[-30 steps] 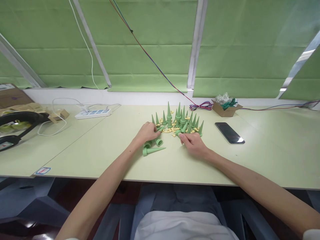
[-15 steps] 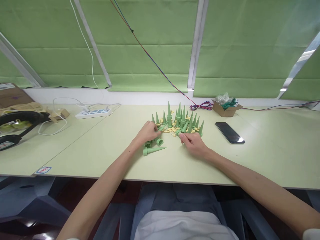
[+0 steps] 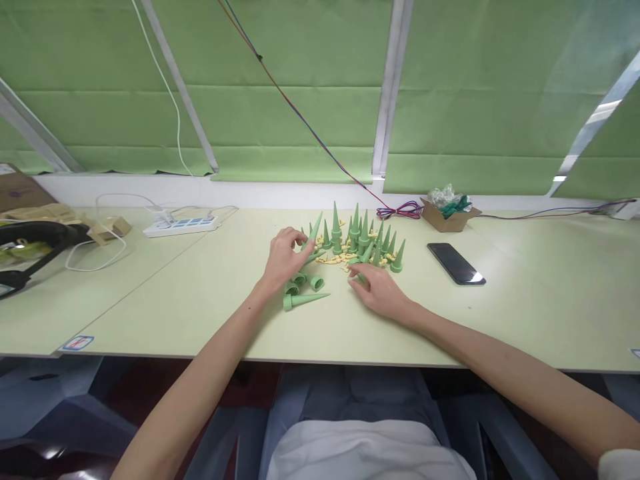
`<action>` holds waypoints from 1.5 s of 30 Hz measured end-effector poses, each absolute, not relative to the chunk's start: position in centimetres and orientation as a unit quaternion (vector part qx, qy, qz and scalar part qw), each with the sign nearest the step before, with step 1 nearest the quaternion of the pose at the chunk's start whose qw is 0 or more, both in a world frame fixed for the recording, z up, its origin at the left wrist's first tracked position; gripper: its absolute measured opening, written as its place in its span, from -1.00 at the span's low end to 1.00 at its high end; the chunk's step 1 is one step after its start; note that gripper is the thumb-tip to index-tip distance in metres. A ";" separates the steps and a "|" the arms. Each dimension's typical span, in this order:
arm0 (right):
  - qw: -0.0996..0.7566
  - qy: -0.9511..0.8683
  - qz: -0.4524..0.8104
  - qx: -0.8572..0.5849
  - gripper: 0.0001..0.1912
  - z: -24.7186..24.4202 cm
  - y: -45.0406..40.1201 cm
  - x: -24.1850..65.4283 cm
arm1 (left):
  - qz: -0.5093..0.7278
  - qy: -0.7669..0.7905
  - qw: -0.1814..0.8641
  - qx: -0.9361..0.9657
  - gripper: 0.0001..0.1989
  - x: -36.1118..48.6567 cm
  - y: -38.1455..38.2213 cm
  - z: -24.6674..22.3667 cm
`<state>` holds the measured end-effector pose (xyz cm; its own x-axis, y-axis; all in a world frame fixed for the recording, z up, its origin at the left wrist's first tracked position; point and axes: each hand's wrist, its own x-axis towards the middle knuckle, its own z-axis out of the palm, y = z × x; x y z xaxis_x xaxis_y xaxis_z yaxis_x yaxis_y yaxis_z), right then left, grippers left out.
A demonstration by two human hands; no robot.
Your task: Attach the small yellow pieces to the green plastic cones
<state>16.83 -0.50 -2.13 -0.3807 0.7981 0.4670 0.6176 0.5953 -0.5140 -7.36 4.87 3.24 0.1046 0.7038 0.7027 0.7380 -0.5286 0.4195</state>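
Note:
My left hand [image 3: 286, 257] is closed around a green plastic spike [image 3: 316, 228], whose point leans up and to the right. My right hand [image 3: 376, 285] has its fingers curled over a small green cap [image 3: 361, 277], mostly hidden by them. Below my left hand lie another green spike with a ribbed cap [image 3: 305, 301] on its side and several loose green caps [image 3: 316, 283]. Beyond both hands, several green spikes [image 3: 336, 230] stand upright in a cluster. Small yellow pieces [image 3: 330, 260] are scattered among them.
A black phone [image 3: 456, 263] lies to the right, with a small cardboard box [image 3: 450, 218] behind it holding clear plastic and something green. A bundle of red and blue wire [image 3: 400, 211] rests near the wall. At left are a white power strip [image 3: 183, 227] and a black-framed object [image 3: 40, 247].
My left hand has lifted slightly and moved left, and a spike now sticks up from its fingers. My right hand stays almost in place, its fingers a bit more spread.

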 end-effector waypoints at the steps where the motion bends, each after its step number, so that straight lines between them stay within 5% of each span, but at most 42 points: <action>1: 0.337 -0.824 0.125 -0.438 -0.63 -2.2 -0.5 16.8 | -0.476 -0.479 0.016 -0.737 -0.82 -7.2 4.7 3.2; 8: 0.218 -0.857 0.085 -0.458 -0.33 -2.0 -0.9 16.6 | -0.496 -0.475 -0.009 -0.726 -0.74 -6.4 3.7 3.3; 15: 0.134 -0.876 0.046 -0.461 -0.40 -1.4 -1.1 16.3 | -0.470 -0.496 -0.043 -0.729 -0.75 -5.7 3.4 3.0; 29: 0.167 -0.881 0.042 -0.441 -0.61 -1.5 -1.2 16.4 | -0.386 -0.486 -0.150 -0.770 -0.75 -4.7 3.0 2.4; 33: 0.168 -0.878 0.040 -0.446 -0.62 -1.5 -1.2 16.3 | -0.356 -0.478 -0.131 -0.792 -0.67 -5.1 3.9 1.8; 45: 0.176 -0.874 0.048 -0.450 -0.59 -1.4 -1.3 16.4 | -0.258 -0.485 -0.100 -0.830 -0.87 -5.3 4.9 1.8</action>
<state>16.39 -1.27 -1.38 -0.5325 0.8041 0.2645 0.7704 0.5898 -0.2422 -5.29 4.86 1.80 0.3961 0.8565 0.3310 0.7537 -0.5091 0.4155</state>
